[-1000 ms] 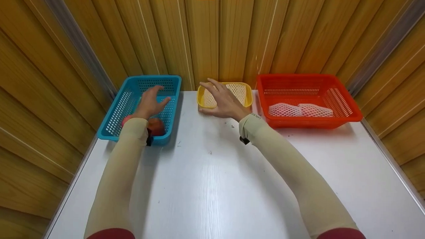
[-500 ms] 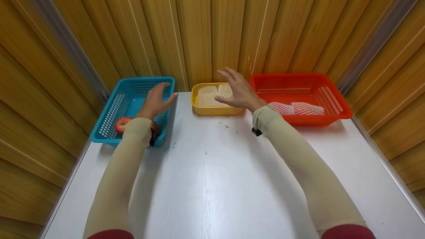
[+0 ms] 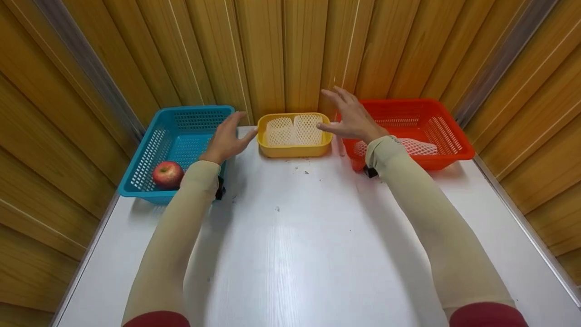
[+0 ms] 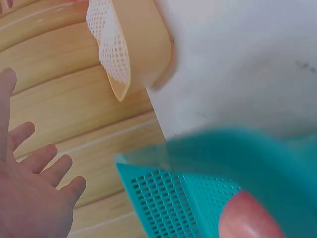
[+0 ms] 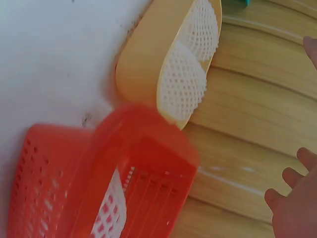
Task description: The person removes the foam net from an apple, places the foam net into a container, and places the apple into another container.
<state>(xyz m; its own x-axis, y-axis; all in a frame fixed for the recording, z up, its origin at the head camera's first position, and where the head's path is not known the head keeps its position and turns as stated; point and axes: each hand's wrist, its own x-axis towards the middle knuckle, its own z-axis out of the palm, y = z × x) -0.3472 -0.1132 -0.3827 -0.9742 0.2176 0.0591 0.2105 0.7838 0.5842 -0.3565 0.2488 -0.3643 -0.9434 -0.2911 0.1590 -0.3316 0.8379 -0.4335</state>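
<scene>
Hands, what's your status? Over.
Left hand and right hand both empty. Apple in blue basket; white nets in yellow basket. Head view: left sleeve hides part of blue basket.

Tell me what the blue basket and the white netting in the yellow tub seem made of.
Blue basket: probably moulded plastic, slightly glossy, with evenly perforated walls. White netting: matte, likely foam, judging by its thick-stranded mesh; fabric isn't ruled out.

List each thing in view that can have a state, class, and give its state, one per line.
Left hand: fingers spread, holding nothing.
Right hand: fingers spread, holding nothing.
Blue basket: upright, uncovered.
Apple: unwrapped, inside that basket.
Yellow basket: upright, holding white nets.
Red basket: upright, holding netting, partly hidden.
</scene>
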